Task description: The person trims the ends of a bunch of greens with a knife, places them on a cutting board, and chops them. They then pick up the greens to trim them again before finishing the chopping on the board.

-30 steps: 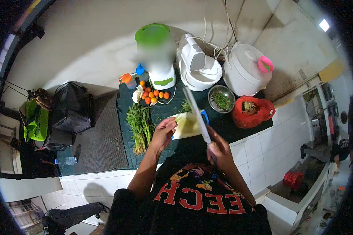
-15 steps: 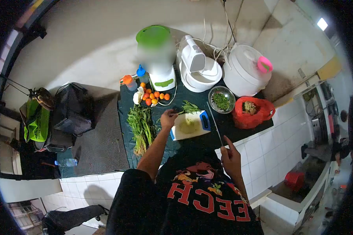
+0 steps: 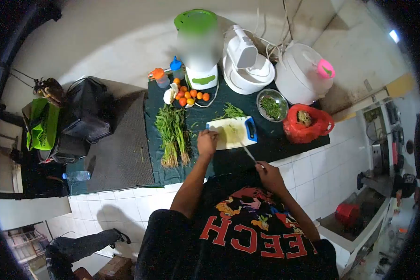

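Note:
My right hand (image 3: 269,175) is closed around the handle of a knife (image 3: 248,151), its blade tip at the near edge of a white cutting board (image 3: 229,134) with blue ends. At the board's left edge is my left hand (image 3: 207,142), its fingers curled in; whatever they may hold is hidden. Leafy green sprigs (image 3: 234,111) lie along the board's far edge. Left of that hand rests a bunch of leafy greens (image 3: 171,135) with roots towards me. Chopped greens (image 3: 269,107) fill part of a clear bowl (image 3: 282,116) beyond the board to the right.
Several small tomatoes (image 3: 191,94), a garlic bulb (image 3: 169,97) and two capped bottles stand behind the greens. A blender (image 3: 201,79), a stand mixer (image 3: 242,60) and a white bucket (image 3: 303,74) line the wall. A red plastic bag (image 3: 303,130) sits at the right edge.
The knife has swung down and left to the board's near edge with my right hand. My left hand has moved to the board's left edge. The view has shifted.

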A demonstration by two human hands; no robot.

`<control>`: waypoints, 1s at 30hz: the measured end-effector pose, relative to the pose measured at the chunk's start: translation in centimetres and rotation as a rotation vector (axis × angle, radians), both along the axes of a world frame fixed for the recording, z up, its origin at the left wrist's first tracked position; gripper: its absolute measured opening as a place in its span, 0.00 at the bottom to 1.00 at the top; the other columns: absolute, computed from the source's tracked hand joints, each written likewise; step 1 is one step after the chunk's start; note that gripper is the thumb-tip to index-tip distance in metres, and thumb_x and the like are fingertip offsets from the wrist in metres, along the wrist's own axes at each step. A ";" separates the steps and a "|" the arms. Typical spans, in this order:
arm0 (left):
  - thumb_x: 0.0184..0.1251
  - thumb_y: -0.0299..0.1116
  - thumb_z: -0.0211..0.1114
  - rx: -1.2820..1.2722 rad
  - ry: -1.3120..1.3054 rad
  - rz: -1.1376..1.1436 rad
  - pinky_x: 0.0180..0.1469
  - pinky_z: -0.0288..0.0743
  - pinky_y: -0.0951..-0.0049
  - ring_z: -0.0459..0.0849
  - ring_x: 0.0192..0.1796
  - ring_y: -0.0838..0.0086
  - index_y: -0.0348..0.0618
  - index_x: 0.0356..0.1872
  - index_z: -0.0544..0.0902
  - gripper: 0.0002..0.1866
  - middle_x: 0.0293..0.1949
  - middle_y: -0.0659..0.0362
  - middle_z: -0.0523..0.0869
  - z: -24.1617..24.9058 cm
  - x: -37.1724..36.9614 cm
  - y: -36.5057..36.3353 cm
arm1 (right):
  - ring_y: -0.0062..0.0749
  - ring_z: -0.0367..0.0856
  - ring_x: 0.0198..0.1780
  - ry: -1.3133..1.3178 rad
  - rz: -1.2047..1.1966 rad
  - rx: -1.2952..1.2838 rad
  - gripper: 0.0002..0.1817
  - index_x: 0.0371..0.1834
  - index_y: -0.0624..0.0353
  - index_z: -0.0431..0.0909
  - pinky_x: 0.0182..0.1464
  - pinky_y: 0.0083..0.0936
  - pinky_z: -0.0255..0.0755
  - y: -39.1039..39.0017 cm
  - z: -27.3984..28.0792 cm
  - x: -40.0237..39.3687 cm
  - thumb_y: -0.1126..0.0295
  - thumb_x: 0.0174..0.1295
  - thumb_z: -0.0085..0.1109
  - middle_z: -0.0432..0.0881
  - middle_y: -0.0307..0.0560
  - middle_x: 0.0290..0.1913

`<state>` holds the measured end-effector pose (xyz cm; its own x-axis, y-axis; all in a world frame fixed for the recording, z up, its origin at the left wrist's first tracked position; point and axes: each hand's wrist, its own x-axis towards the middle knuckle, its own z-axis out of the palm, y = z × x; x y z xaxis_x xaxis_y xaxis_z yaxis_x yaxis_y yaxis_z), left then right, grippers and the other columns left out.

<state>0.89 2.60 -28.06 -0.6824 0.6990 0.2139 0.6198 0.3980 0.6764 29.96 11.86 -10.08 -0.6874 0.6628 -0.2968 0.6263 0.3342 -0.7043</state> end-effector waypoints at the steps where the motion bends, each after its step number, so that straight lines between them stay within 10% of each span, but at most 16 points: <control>1: 0.58 0.35 0.73 -0.039 0.003 0.024 0.53 0.78 0.58 0.83 0.47 0.55 0.49 0.35 0.93 0.06 0.40 0.55 0.88 0.1 0.1 -0.3 | 0.64 0.87 0.44 -0.066 0.064 0.046 0.22 0.56 0.57 0.82 0.46 0.52 0.79 0.2 -1.2 0.0 0.50 0.78 0.50 0.88 0.65 0.42; 16: 0.62 0.33 0.69 -0.068 0.150 0.042 0.52 0.79 0.59 0.83 0.48 0.57 0.46 0.38 0.90 0.07 0.41 0.55 0.86 2.9 2.6 0.3 | 0.67 0.84 0.40 0.104 0.058 0.263 0.16 0.42 0.61 0.81 0.41 0.55 0.76 0.4 -10.9 -7.9 0.59 0.77 0.52 0.84 0.66 0.33; 21: 0.66 0.29 0.61 -0.233 0.145 -0.196 0.54 0.83 0.56 0.83 0.55 0.55 0.44 0.50 0.86 0.13 0.51 0.53 0.85 1.2 2.2 0.1 | 0.64 0.85 0.38 0.029 -0.070 0.223 0.17 0.46 0.63 0.81 0.38 0.52 0.76 -1.2 -11.9 -6.2 0.59 0.79 0.51 0.85 0.64 0.34; 30: 0.62 0.28 0.61 -0.201 0.308 -0.334 0.50 0.86 0.62 0.85 0.52 0.60 0.44 0.42 0.85 0.09 0.45 0.56 0.83 1.8 1.2 0.4 | 0.61 0.87 0.36 0.092 -0.057 0.224 0.19 0.53 0.64 0.80 0.37 0.47 0.78 -2.8 -12.1 -3.8 0.58 0.80 0.49 0.85 0.65 0.33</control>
